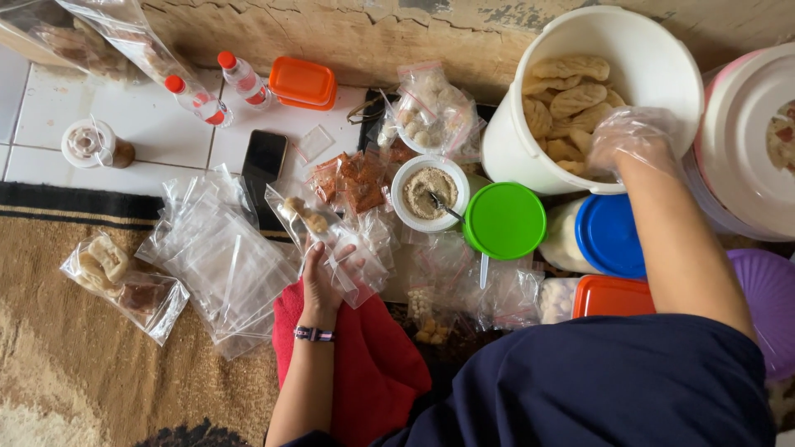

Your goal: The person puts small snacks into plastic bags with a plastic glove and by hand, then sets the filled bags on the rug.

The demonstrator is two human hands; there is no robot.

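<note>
Glossy plastic bags [224,265], woven rug [74,364]

The person is wearing a dark navy top [596,381]. The right hand [629,139] is wearing a clear plastic glove. The left wrist is wearing a striped band [314,334].

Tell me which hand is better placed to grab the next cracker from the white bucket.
The right hand, probably: gloved, it already reaches into the white bucket among the crackers. The left hand is away from it, holding a clear plastic bag.
</note>
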